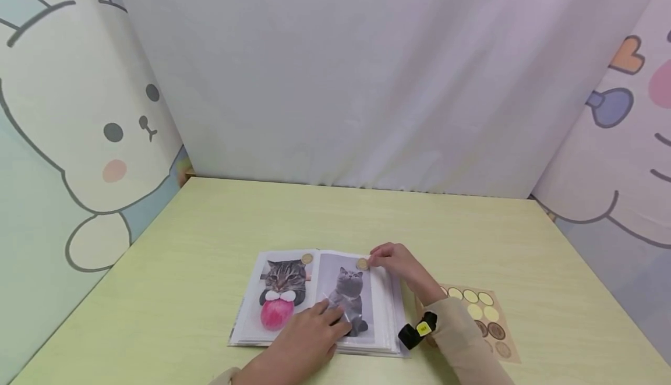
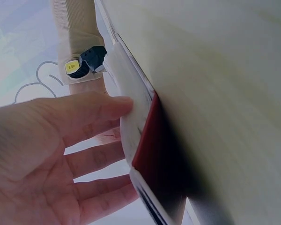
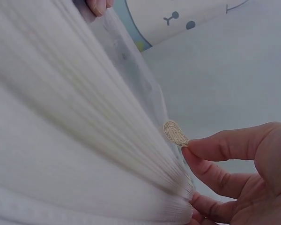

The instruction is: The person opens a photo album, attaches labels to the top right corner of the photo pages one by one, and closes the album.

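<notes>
A photo album (image 1: 384, 303) lies spread on the table, a tabby cat with a pink ball (image 1: 276, 314) pictured on its left page and a grey cat (image 1: 348, 292) on its right. My left hand (image 1: 308, 336) rests on the lower part of the right page, fingers extended; in the left wrist view its thumb (image 2: 114, 107) lies at the page edges. At the right page's top corner, my right hand (image 1: 401, 265) pinches a round gold sticker (image 3: 175, 133) between thumb and index finger. Another round sticker (image 1: 307, 258) is on the left page's top right corner.
Right of the album is a sheet of round stickers (image 1: 491, 314), yellow and brown, partly covered by the right forearm. A black wrist camera (image 1: 417, 331) sits at the right cuff. Behind the pale table (image 1: 209, 228) hangs a light curtain (image 1: 335, 82).
</notes>
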